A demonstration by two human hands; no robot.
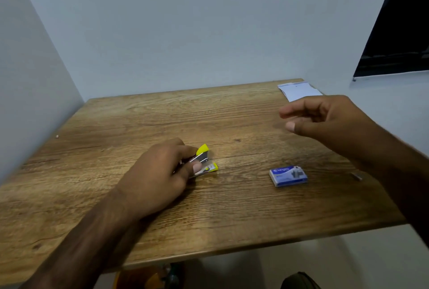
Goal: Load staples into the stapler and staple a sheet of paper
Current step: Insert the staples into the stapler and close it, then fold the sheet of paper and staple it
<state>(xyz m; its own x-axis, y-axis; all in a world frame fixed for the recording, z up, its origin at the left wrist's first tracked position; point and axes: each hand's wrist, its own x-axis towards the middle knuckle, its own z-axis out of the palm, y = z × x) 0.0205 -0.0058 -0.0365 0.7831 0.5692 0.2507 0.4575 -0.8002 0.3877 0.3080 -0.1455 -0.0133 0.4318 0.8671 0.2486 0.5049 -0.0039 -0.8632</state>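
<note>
Brown wood-grain rectangular worktop (130, 126) fills most of the view, pushed into a corner of pale grey walls (185, 21), w/ a dark window opening (399, 33) at upper right. Landmark = small blue cardboard staple box (288, 176), lying flat on the worktop, right of centre, lid shut. Left hand (160, 177) sits well left of the box, palm down on the worktop, its forearm coming in from the lower left corner. Its fingers (197, 167) are curled round the small yellow-and-silver stapler (204, 161), thumb pressed on the near side, so the hand is pinching the stapler's rear half; only the front end shows. The stapler rests on the worktop, well left of the box, yellow-tipped top arm tilted up and apart from the yellow-tipped base, so it's hinged open at the front w/ the metal staple channel showing between. Can't tell if staples are inside. Right hand (329, 119) hovers above the worktop, beyond and a bit right of the box, holding nothing; its fingers (290, 112) are loosely curled and point left, thumb tip apart from the index, a gap between them. White sheet of paper (299, 90), folded or stacked (can't tell which), lies at the worktop's far right corner, well beyond the box and just behind the right hand. A small grey metallic bit (356, 176) lies on the worktop right of the box, near the right forearm, too blurred to identify. A tiny pale speck (57, 136) sits far left of the box, near the worktop's left edge.
</note>
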